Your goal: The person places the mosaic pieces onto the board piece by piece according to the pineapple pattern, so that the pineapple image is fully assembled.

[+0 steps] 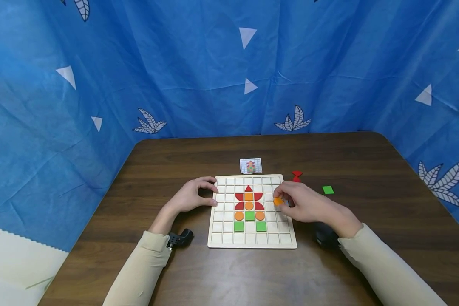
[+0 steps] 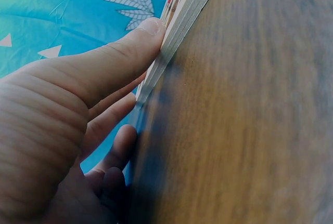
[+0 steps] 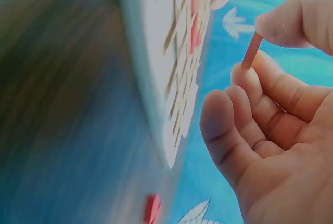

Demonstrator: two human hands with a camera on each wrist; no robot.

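A pale wooden grid board [image 1: 229, 240] lies on the table with red, orange and green flat pieces set in its middle, among them a red triangle [image 1: 248, 188], an orange square [image 1: 248, 196] and a green square [image 1: 250, 216]. My left hand [image 1: 191, 195] rests at the board's left edge, thumb and fingertips against it, fingers loosely bent. Over the board's right side, my right hand [image 1: 304, 202] pinches a thin orange tile [image 1: 278, 201] between thumb and fingers. The right wrist view shows that tile [image 3: 252, 51] edge-on, apart from the board; its full outline is partly hidden.
A small printed pattern card [image 1: 250, 165] lies behind the board. Red pieces [image 1: 297, 173] and a loose green piece [image 1: 328, 190] lie on the table [image 1: 168, 157] to the right. Blue curtain [image 1: 206, 63] hangs behind and at both sides.
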